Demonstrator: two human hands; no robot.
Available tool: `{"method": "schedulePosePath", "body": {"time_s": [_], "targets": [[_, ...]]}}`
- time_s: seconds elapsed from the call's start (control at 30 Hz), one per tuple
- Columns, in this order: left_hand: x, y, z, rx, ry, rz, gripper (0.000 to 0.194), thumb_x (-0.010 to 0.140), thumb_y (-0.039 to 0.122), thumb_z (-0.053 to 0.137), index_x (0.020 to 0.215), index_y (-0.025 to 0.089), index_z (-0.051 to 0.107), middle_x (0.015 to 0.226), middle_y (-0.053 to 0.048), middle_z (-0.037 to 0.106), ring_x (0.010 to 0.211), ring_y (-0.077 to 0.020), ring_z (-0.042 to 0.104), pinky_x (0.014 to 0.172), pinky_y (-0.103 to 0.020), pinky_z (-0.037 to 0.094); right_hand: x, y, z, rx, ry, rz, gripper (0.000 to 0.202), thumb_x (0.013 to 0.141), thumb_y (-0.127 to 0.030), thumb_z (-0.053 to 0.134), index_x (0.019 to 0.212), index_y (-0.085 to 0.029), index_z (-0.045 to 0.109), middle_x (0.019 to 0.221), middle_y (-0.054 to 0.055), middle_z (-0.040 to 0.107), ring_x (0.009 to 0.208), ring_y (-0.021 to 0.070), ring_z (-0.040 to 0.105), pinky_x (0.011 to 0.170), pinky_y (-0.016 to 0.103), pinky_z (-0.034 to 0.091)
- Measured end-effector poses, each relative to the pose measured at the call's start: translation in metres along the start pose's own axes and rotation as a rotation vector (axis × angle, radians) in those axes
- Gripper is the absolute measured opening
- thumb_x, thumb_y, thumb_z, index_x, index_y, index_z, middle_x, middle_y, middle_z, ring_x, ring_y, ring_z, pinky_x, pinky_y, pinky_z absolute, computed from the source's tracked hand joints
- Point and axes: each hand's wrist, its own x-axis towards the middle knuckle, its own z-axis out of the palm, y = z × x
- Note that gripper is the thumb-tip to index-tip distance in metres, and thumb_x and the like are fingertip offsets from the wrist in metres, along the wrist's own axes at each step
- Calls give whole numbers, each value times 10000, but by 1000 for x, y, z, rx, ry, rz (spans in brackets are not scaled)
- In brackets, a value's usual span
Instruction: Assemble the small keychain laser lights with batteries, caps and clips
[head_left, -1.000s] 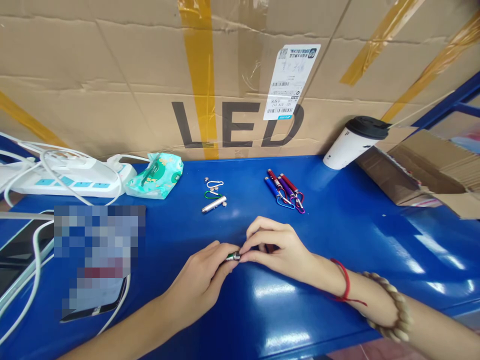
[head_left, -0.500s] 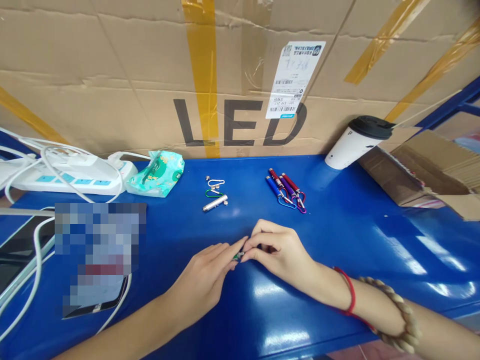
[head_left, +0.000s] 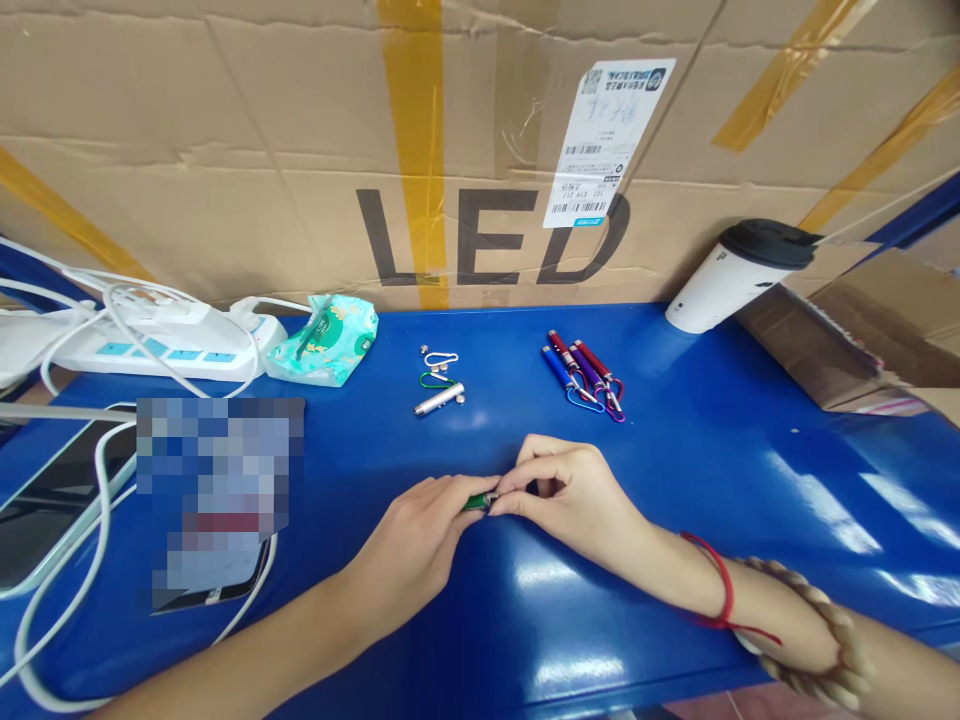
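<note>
A small green metal tube, which looks like a keychain flashlight, is held between the thumb and fingers of my left hand. My right hand pinches at its silvery right end; whether a separate small part is between those fingertips is hidden. Beyond my hands lie a silver keychain flashlight, a green carabiner clip, a silver carabiner clip and several tiny round metal pieces. Farther right, several blue, red and purple keychain flashlights with coloured clips rest in a bunch.
On the blue tabletop, a white power strip with cables, a tissue pack and two phones or tablets, one blurred out, occupy the left. A lidded paper cup leans at the right beside an open cardboard box. A large carton stands behind.
The view has shifted slightly, moving the scene a little to the right. More of the green flashlight shows between my hands, with my right fingertips still at its end.
</note>
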Motion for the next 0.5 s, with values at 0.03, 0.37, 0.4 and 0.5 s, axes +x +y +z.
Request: {"method": "schedulePosePath", "body": {"time_s": [0.03,0.37,0.4,0.5], "targets": [[0,1,-1,-27,-12,-37,247,926,127,348,1102,219,494,900,-22,663,768,-164,616,683,-280,469,1,1,-1,18,-7,16,64,711,-287,723,689,-227,731,603,-24,573,521,72,492,461,186,358],[2,11,-8,-217,-23,-216,171,926,153,362,1011,206,501,859,-3,630,759,-136,596,694,-238,447,-2,3,-6,-142,111,-285,127,771,-325,670,785,-204,705,705,1,626,493,57,508,458,180,414],[2,11,-8,-231,-16,-220,168,925,153,361,1008,202,499,830,-1,621,735,-132,588,682,-233,446,-3,2,-7,-182,134,-336,122,786,-315,657,810,-204,703,719,4,634,501,57,524,466,176,426],[2,11,-9,-247,-11,-217,163,922,152,360,997,189,501,766,4,592,690,-127,562,665,-229,441,-3,0,-9,-292,169,-465,116,824,-285,617,865,-213,699,746,9,651,530,59,565,482,169,444]]}}
